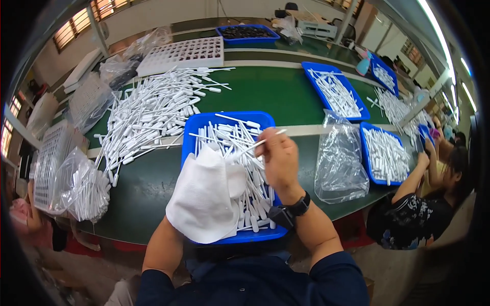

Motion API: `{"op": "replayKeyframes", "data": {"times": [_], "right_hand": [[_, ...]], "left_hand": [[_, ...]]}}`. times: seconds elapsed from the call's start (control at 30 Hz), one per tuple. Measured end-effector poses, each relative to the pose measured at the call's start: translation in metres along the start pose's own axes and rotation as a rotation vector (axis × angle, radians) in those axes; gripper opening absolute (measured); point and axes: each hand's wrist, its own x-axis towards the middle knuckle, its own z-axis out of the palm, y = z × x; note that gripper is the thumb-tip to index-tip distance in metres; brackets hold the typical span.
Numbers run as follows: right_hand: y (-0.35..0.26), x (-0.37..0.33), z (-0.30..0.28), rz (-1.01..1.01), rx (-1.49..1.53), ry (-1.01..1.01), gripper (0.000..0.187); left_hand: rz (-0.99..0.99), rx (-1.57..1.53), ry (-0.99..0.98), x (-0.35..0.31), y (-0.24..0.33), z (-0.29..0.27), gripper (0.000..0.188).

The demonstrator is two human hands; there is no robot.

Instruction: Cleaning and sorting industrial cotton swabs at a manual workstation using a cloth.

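Note:
My right hand [279, 157] pinches the thin shaft of a white plastic stick [261, 143] above a blue tray [230, 116]. The stick's thicker end points down-left and meets a white ribbed cloth [201, 199]. That cloth is draped over my left hand, hiding its fingers; only the forearm [164, 245] shows below. The cloth is bunched at the stick's end, held by the left hand from beneath. Many similar white sticks [252, 176] lie loose in the tray under both hands.
A large heap of white sticks [148, 109] lies on the green table, left of the tray. Blue trays of sticks [384, 153] and a clear plastic bag [341, 166] are at right. A perforated white block [181, 56] stands behind. A co-worker [423, 204] sits at far right.

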Motion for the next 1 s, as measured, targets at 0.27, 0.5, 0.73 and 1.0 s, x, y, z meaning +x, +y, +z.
{"op": "replayKeyframes", "data": {"times": [0.27,0.5,0.73,1.0], "right_hand": [[-0.032,0.014,-0.023,-0.069,-0.678,-0.222,0.026],[-0.036,0.135,0.037,-0.039,-1.301,-0.596,0.031],[0.044,0.268,0.018,-0.006,-1.977,-0.403,0.048],[-0.033,0.23,-0.022,0.29,-2.106,-0.434,0.05]], "left_hand": [[-0.013,-0.249,-0.019,-0.015,-0.034,0.011,0.027],[0.024,-0.248,-0.173,0.0,-0.027,-0.01,0.016],[0.002,-0.282,-0.127,-0.012,-0.042,0.003,0.015],[-0.002,-0.025,-0.718,0.038,-0.016,-0.092,0.026]]}}
